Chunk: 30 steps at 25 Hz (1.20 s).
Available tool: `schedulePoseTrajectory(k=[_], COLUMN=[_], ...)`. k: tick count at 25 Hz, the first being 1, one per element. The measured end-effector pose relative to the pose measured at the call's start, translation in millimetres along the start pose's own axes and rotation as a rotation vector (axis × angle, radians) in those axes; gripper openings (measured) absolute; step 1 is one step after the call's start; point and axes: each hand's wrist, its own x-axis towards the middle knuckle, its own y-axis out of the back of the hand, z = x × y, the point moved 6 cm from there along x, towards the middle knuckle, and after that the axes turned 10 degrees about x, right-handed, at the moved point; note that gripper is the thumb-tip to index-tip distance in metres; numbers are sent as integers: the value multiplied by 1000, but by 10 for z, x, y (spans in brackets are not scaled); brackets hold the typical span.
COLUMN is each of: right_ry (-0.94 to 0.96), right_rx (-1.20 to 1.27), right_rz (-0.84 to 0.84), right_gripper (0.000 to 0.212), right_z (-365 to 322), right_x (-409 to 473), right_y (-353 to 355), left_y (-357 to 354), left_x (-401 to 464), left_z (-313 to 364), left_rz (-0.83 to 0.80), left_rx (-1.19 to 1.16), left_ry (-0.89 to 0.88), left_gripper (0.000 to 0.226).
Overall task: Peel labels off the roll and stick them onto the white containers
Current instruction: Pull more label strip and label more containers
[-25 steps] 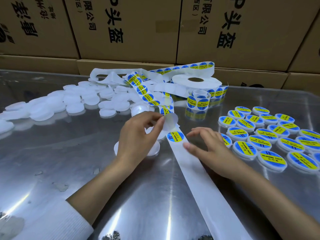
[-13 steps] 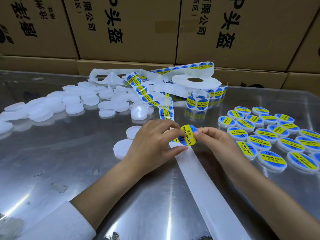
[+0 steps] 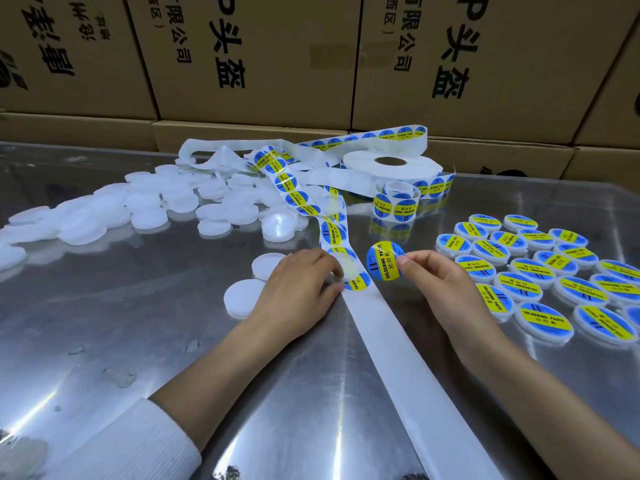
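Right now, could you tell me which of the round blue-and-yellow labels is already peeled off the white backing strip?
The round blue-and-yellow label pinched by the right hand; it is clear of the white backing strip.

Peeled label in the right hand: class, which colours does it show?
Blue with a yellow band and black print; label, right hand, head view.

A single head-worn camera looks forward and down, close over the steel table [image 3: 138,341], toward stacked cartons [image 3: 259,57].
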Motion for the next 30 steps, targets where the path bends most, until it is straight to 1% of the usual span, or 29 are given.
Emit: schedulePoseTrajectory(k=[2, 3, 4, 5, 6, 7, 8, 9, 11, 13, 15, 20, 25, 30], right_ry=[-11, -26, -52, -89, -129, -163, -190, -209, -227, -236, -236, -238, -247, -246], right_rx=[33, 58, 99, 163, 248, 331, 398, 433, 452, 444, 453, 488, 520, 535], right_rz=[-17, -24, -26, -29, -43, -70, -104, -138, -206, -244, -246, -249, -242, -240], right_gripper=[12, 11, 10, 9, 8, 13, 20, 26, 39, 50, 54, 47, 40, 45], right_z=[3, 11, 20, 35, 43, 48, 47, 47, 49, 47, 44, 50, 56, 65], right_x=[-4, -7, -9, -11, -17, -18, -19, -17, -30, -47, -46, -30, -23, -12], right_y=[-5, -8, -8, -9, -16, -28, -47, -69, -107, -138, -138, -135, -131, -129], left_y=[40, 63, 89, 116, 125, 105, 71, 33, -20, -13, -14, 1, 16, 29], left_x=[10, 9, 4, -1, -11, -19, -40, -56, -97, -123, -131, -130, -142, -150], left_z=[11, 21, 14, -6, -16, 11, 51, 96, 205, 268, 285, 300, 324, 330], left_rz=[19, 29, 45, 52, 37, -1, -45, -99, -191, -221, -236, -247, -267, -267], left_rx=[-12, -56, -164, -352, -615, -905, -1133, -1276, -1427, -1479, -1503, -1517, -1498, -1496], left_ry=[-24, -18, 26, 120, 242, 353, 441, 495, 539, 545, 552, 543, 525, 522], left_gripper=[10, 8, 5, 5, 7, 8, 8, 12, 23, 26, 25, 24, 33, 34])
